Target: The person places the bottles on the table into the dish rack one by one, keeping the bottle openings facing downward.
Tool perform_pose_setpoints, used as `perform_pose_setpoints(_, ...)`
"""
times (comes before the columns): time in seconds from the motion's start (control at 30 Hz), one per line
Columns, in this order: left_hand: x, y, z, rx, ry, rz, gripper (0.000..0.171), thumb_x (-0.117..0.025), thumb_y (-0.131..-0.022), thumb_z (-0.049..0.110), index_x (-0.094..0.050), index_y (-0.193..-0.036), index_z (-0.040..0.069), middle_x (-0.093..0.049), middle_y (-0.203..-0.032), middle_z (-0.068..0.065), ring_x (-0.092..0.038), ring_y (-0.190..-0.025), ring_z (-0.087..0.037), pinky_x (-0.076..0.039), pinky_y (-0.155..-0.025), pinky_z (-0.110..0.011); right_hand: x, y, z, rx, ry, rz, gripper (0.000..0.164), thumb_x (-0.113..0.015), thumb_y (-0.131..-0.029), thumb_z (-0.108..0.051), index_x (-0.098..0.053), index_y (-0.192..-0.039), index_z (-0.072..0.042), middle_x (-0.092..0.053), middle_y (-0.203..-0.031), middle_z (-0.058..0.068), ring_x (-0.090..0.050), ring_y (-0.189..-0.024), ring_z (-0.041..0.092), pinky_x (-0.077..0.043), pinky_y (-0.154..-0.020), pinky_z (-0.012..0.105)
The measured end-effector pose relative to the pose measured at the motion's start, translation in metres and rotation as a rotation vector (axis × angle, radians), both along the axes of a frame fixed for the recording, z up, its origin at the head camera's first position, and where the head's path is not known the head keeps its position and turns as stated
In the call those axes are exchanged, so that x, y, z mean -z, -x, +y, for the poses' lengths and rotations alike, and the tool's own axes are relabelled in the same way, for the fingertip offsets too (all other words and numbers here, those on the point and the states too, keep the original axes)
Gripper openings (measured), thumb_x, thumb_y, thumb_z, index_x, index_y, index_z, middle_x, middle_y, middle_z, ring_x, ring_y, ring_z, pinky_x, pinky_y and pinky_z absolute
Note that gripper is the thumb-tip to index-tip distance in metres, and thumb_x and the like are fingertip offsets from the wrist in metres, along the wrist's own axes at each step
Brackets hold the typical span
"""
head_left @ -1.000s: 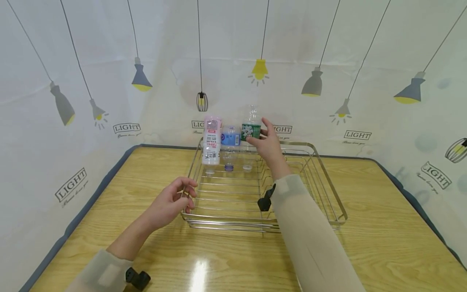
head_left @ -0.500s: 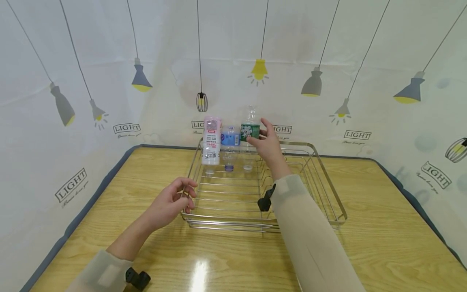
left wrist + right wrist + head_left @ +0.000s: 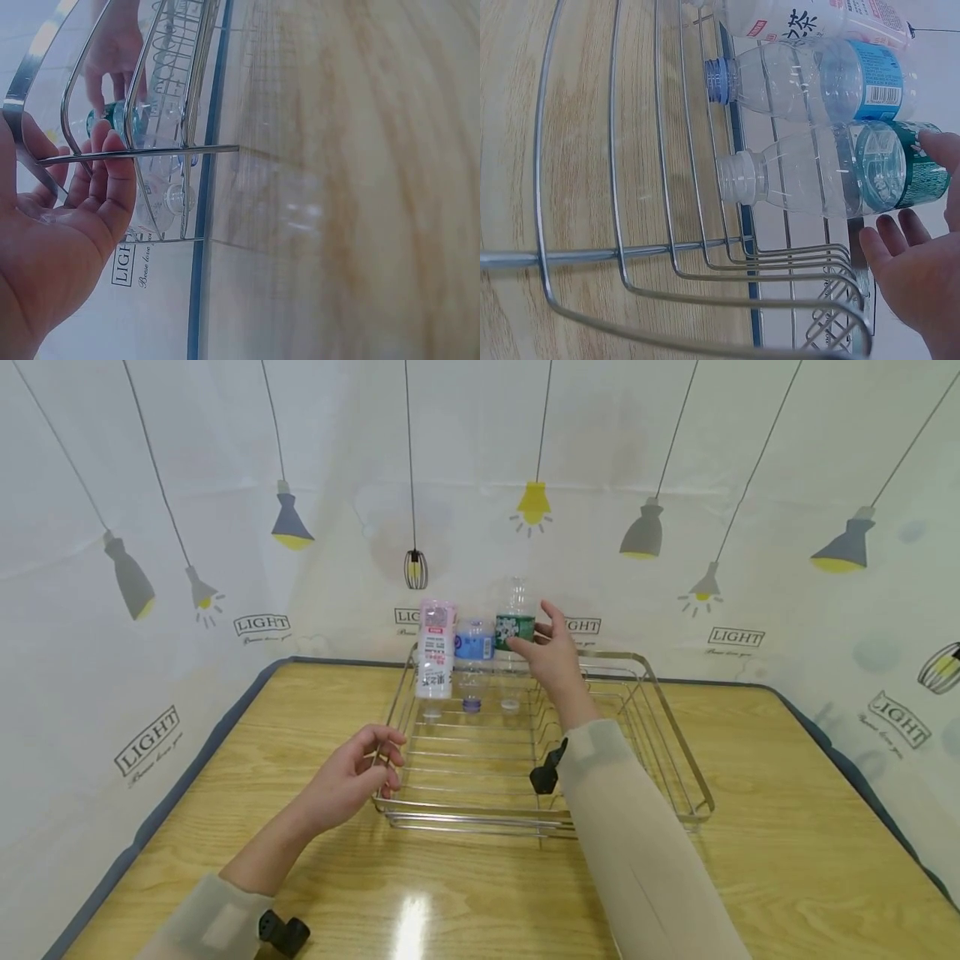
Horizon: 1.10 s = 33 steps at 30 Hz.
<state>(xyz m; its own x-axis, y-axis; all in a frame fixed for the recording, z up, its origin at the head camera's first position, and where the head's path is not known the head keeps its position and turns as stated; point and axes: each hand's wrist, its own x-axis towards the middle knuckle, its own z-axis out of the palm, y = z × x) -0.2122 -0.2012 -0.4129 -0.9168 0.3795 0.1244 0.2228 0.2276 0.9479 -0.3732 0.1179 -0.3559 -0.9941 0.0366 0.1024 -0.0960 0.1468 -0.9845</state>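
A clear plastic bottle with a green label (image 3: 514, 632) stands upside down in the wire dish rack (image 3: 480, 816), its neck pointing downward. My right hand (image 3: 553, 662) has its thumb on the label; the other fingers are spread beside the bottle, with a gap showing in the right wrist view. To its left are a blue-labelled bottle (image 3: 474, 643) and a pink-and-white bottle (image 3: 435, 652), both inverted. At the rack's near left corner, my left hand (image 3: 348, 781) holds the rim, fingers curled about the metal (image 3: 16, 101).
The rack sits on a wood-grain table (image 3: 780, 827). A white backdrop (image 3: 480, 435) printed with lamps stands behind and at both sides. Wire dividers (image 3: 551, 714) run along the middle of the rack.
The fingers of my right hand have drawn slightly to the right, away from the green-labelled bottle. The bottle leans a touch further left at its top. My left hand has stayed in place.
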Motion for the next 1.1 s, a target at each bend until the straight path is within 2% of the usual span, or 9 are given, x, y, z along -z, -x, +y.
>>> perform_pose_setpoints(0.2, 0.000, 0.000, -0.001, 0.003, 0.006, 0.001, 0.040, -0.049, -0.102, -0.005, -0.049, -0.142, -0.005, -0.056, -0.121, -0.027, -0.067, -0.089, -0.019, -0.062, -0.076, -0.030, -0.003, 0.000, -0.001, 0.033, 0.000, 0.046, 0.090, -0.079, -0.103, -0.024, -0.026, -0.175, -0.030, -0.038, -0.172, 0.014, -0.037, -0.161, 0.033, -0.041, -0.130, 0.055)
perform_pose_setpoints(0.33, 0.000, 0.000, -0.001, 0.011, 0.002, -0.009, 0.041, -0.050, -0.104, -0.002, -0.048, -0.144, -0.005, -0.054, -0.125, -0.029, -0.067, -0.091, -0.019, -0.062, -0.077, -0.030, -0.006, -0.003, -0.003, 0.052, 0.038, 0.107, 0.086, -0.078, -0.103, -0.026, -0.029, -0.174, -0.031, -0.038, -0.172, 0.014, -0.037, -0.161, 0.031, -0.039, -0.131, 0.054)
perform_pose_setpoints(0.43, -0.001, -0.001, -0.001, -0.014, 0.027, -0.003, 0.043, -0.052, -0.104, -0.001, -0.049, -0.146, -0.004, -0.050, -0.136, -0.031, -0.068, -0.095, -0.023, -0.062, -0.078, -0.030, -0.010, -0.006, -0.004, 0.062, 0.083, 0.153, 0.081, -0.077, -0.104, -0.026, -0.033, -0.172, -0.033, -0.039, -0.171, 0.013, -0.037, -0.161, 0.030, -0.038, -0.131, 0.051)
perform_pose_setpoints(0.53, -0.002, -0.004, -0.002, -0.072, 0.102, 0.024, 0.046, -0.055, -0.102, 0.001, -0.053, -0.148, 0.001, -0.045, -0.146, -0.028, -0.069, -0.102, -0.027, -0.060, -0.076, -0.030, -0.018, -0.011, -0.006, 0.071, 0.121, 0.197, 0.077, -0.077, -0.103, -0.025, -0.038, -0.169, -0.035, -0.043, -0.168, 0.011, -0.040, -0.159, 0.031, -0.040, -0.131, 0.047)
perform_pose_setpoints(0.67, -0.003, -0.007, -0.004, -0.132, 0.206, 0.091, 0.046, -0.059, -0.100, 0.004, -0.060, -0.146, 0.009, -0.044, -0.148, -0.021, -0.065, -0.108, -0.028, -0.057, -0.080, -0.031, -0.037, -0.021, -0.006, 0.078, 0.171, 0.244, 0.072, -0.078, -0.103, -0.025, -0.043, -0.166, -0.034, -0.048, -0.163, 0.008, -0.046, -0.154, 0.030, -0.045, -0.126, 0.044)
perform_pose_setpoints(0.83, -0.003, -0.012, -0.008, -0.160, 0.299, 0.191, 0.043, -0.062, -0.101, 0.009, -0.064, -0.144, 0.011, -0.047, -0.145, -0.017, -0.059, -0.108, -0.024, -0.057, -0.086, -0.030, -0.064, -0.037, 0.003, 0.067, 0.181, 0.277, 0.065, -0.075, -0.105, -0.028, -0.047, -0.164, -0.030, -0.053, -0.159, 0.007, -0.053, -0.148, 0.023, -0.047, -0.125, 0.042)
perform_pose_setpoints(0.97, -0.006, -0.014, -0.010, -0.157, 0.349, 0.271, 0.039, -0.064, -0.104, 0.014, -0.065, -0.143, 0.009, -0.051, -0.141, -0.017, -0.060, -0.107, -0.023, -0.057, -0.086, -0.031, -0.087, -0.056, 0.015, 0.032, 0.117, 0.320, 0.057, -0.067, -0.109, -0.034, -0.049, -0.163, -0.026, -0.057, -0.158, 0.007, -0.056, -0.145, 0.020, -0.047, -0.125, 0.042)
perform_pose_setpoints(1.1, -0.013, -0.013, -0.010, -0.152, 0.392, 0.396, 0.036, -0.067, -0.106, 0.017, -0.064, -0.141, 0.008, -0.055, -0.137, -0.017, -0.063, -0.111, -0.030, -0.059, -0.091, -0.043, -0.107, -0.079, 0.030, -0.032, 0.010, 0.341, 0.054, -0.062, -0.111, -0.037, -0.051, -0.162, -0.026, -0.057, -0.160, 0.007, -0.057, -0.146, 0.021, -0.046, -0.126, 0.043)
